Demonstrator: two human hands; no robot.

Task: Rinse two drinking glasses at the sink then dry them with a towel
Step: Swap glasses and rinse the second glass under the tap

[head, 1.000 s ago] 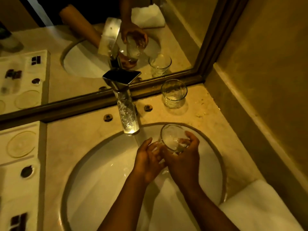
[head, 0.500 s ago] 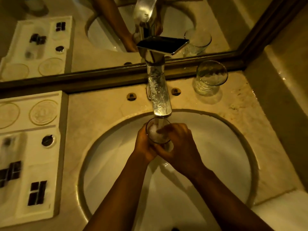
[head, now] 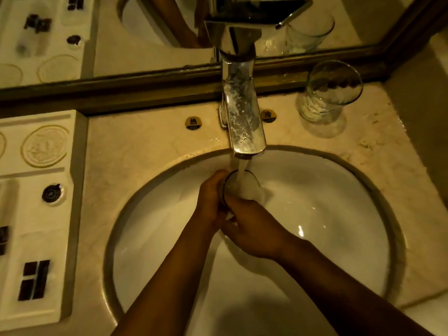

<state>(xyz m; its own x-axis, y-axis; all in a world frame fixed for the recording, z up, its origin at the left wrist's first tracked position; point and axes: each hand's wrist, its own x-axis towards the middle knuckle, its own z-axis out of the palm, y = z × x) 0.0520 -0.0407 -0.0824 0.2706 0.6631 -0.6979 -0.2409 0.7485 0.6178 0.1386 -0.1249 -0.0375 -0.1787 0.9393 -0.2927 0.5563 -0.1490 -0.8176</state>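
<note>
Both hands, left hand (head: 210, 199) and right hand (head: 252, 229), wrap glass (head: 240, 187) upright, mouth directly under faucet (head: 244, 127) stream; second glass (head: 327, 98) right-rear on table.

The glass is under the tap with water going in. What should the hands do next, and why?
Probably tip the glass over the basin to pour the water out. Both the left hand and the right hand grip it under the faucet, and the stream looks to be foaming up to the rim. The second glass waits on the counter.
</note>
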